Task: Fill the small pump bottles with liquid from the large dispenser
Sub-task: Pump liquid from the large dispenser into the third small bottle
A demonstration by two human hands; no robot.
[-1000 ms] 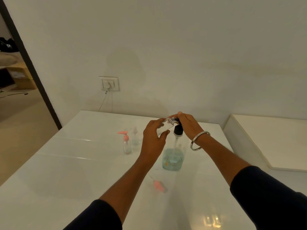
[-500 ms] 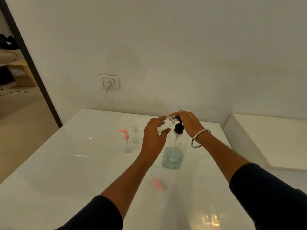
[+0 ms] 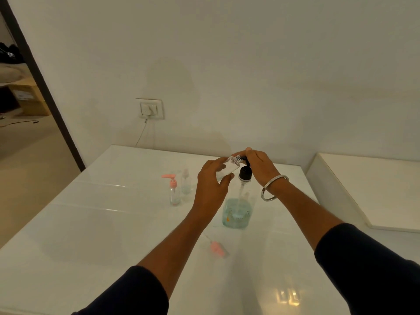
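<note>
Clear small bottle [image 3: 227,169], light and slick, tilted at the spout, pinched round its body by left hand [image 3: 212,187]. Right hand [image 3: 259,165] covers large dispenser [image 3: 238,208] pump near desk [image 3: 91,223] far edge; heavier, stable, press from above.

The big dispenser [image 3: 237,210] stands on the table [image 3: 95,228]. Left of it and a little farther back stand two small bottles [image 3: 174,192], side by side. Before it, nearer the person, a loose pump top [image 3: 217,248] lies on the table. Behind and left of it, a wall socket [image 3: 150,109] sits above the table's back edge.
</note>
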